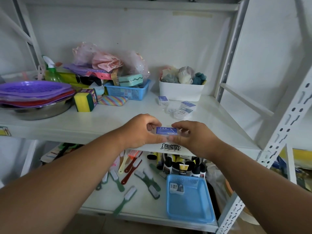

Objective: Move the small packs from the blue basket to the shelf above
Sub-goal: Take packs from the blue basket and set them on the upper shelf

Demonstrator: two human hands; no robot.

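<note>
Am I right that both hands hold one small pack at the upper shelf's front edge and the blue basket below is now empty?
Not empty: the head view shows one small pack left in the blue basket. Both the left hand and right hand do hold a pack.

You see black overprinted lettering on the shelf edge label (170, 147) and white print on the blue pack (166, 130), both unreadable.

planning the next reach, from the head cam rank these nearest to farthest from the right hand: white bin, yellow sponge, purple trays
From the right hand:
1. white bin, up the shelf, slightly to the left
2. yellow sponge, far across to the left
3. purple trays, at the far left end
</note>
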